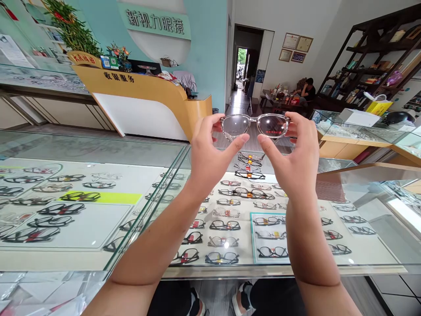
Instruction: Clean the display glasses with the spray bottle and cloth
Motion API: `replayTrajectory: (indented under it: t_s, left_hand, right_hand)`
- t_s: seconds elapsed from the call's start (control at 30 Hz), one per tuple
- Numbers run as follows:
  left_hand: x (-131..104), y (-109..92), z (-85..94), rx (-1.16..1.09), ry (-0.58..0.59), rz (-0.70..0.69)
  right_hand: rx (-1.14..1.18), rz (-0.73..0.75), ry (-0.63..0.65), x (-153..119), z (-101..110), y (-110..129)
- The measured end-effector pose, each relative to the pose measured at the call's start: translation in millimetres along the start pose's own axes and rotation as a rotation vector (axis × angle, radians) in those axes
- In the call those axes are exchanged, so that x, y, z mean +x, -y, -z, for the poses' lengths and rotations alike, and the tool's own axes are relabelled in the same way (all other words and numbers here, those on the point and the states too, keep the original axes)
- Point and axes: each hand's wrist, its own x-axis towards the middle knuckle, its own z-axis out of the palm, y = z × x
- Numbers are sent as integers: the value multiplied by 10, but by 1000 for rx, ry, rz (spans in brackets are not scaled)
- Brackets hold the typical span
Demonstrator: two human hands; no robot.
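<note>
Glasses (255, 125) level, long axis left-right; left hand (210, 151), right hand (292, 153) pinching ends.

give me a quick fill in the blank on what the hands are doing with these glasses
1. Both hands hold up one pair of ____ with a clear frame.
2. The left hand grips the frame's ____ side.
3. Red lettering shows on the lens nearer the ____ hand.
4. Below the hands, rows of frames lie inside a ____ display case.

Missing words: glasses; left; right; glass
</note>
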Motion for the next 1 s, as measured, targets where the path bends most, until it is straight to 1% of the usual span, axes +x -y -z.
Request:
replayTrajectory:
  t_s: [0.27,0.43,0.6,0.83,1.0]
  left_hand:
    - [-11,17,-7,2,19,0]
    - [-14,14,-11,5,11,-5]
    - [-7,-3,0,22,-18,-27]
    - [-15,-62,23,49,-99,-66]
    - [-8,-23,24,31,-124,-113]
  right_hand:
    - [-9,28,-8,-1,9,-7]
    - [2,19,-5,0,14,4]
    - [16,12,3,-1,6,0]
    - [44,-5,35,-19,-20,-15]
    - [57,5,47,-22,-26,-24]
